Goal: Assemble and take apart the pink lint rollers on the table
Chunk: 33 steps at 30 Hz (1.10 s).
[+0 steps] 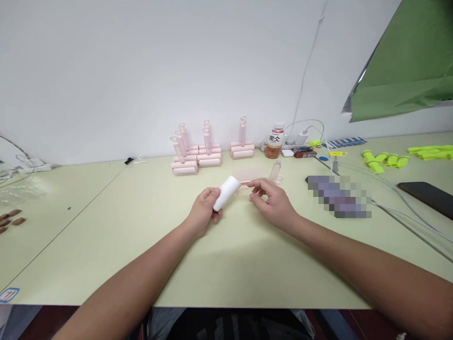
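Note:
My left hand (206, 208) is closed around the lower end of a white lint roll (227, 192), which tilts up to the right above the table. My right hand (271, 202) hovers just right of the roll, its index finger pointing toward the upper end and its thumb apart, nothing visible between them. Behind the hands, a pale pink lint roller cover (249, 175) lies on the table, partly hidden by the fingers. A translucent pink handle (275, 171) stands tilted behind my right hand.
Several pink lint rollers (209, 160) stand upright by the wall, with one more (242, 150) to their right. Farther right are a bottle (275, 140), a pixelated flat item (338, 196), white cables, a black phone (426, 198) and yellow-green pieces (375, 160). Brown pieces (14, 217) lie far left.

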Each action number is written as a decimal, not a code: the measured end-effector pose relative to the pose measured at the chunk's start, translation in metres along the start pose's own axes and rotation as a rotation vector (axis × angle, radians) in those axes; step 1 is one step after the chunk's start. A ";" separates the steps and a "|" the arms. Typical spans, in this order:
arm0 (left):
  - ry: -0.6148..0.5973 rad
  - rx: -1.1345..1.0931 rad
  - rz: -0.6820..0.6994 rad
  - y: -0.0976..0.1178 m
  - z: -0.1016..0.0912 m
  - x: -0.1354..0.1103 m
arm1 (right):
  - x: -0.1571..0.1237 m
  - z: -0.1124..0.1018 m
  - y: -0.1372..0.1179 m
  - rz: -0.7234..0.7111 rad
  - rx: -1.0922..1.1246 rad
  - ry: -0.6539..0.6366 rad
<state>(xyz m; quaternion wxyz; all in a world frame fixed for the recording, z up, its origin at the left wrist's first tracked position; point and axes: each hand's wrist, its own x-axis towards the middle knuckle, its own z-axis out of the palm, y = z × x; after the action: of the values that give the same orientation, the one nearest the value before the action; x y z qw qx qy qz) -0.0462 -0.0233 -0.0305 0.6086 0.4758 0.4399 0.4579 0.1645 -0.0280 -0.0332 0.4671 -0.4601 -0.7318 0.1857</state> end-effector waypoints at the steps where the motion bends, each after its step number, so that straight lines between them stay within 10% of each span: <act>1: 0.030 -0.001 -0.003 0.000 -0.001 0.001 | 0.003 -0.004 0.002 -0.031 -0.112 -0.018; 12: 0.033 0.032 0.016 -0.001 -0.001 0.000 | 0.017 -0.030 0.017 0.130 -0.604 -0.469; 33: -0.022 0.096 0.022 -0.004 -0.001 -0.001 | 0.017 -0.027 0.015 0.143 -0.470 -0.484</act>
<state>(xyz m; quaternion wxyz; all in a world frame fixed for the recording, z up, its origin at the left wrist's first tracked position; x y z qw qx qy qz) -0.0467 -0.0245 -0.0347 0.5847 0.5146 0.4493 0.4376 0.1930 -0.0102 -0.0218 0.1472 -0.5478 -0.8102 0.1480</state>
